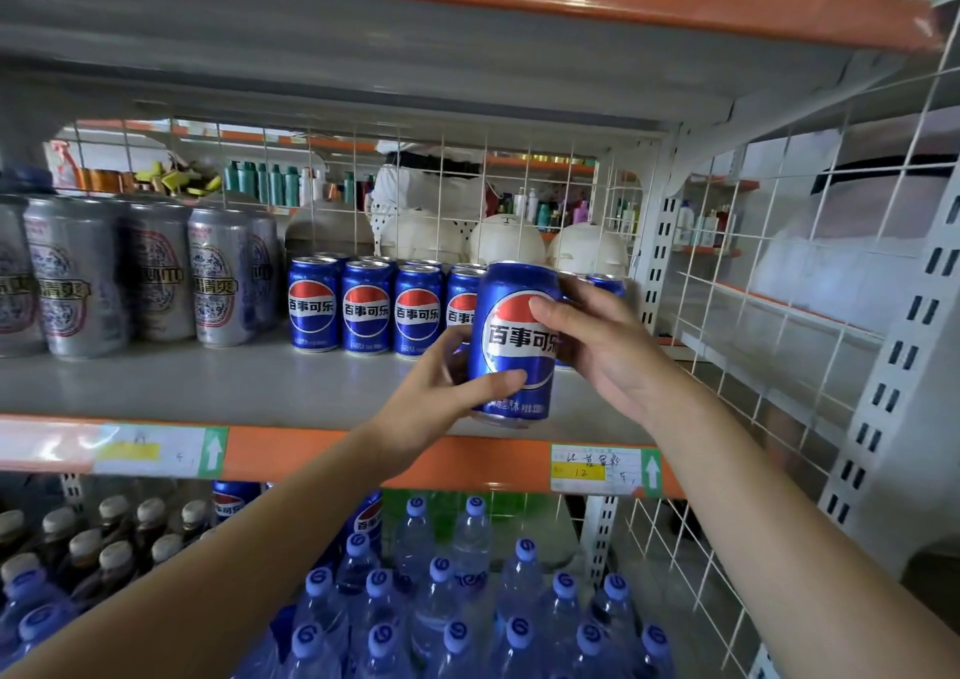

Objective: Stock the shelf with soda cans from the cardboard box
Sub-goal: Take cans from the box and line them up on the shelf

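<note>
- Far left, silver cans (156,273) are being shown on the shelf (260,382).
- Right of them, blue cans (366,306) are being seen standing upright.
- The left hand (441,397) is being curled round the soda can (514,345), low down, at the shelf's near edge.
- The right hand (602,351) is being wrapped round its upper side.

Front strip of shelf deck (208,382) lay bare L of centre, w/ room to reach in ahead of the blue can row (366,306). Tall gap above those cans, up to the upper shelf (415,70). Silver cans (156,278) walled off the L side. Back mesh (441,184) & side mesh (779,288) closed rear & R. Held can (514,340), left hand (436,397) & right hand (608,351) filled the front-R spot.
</note>
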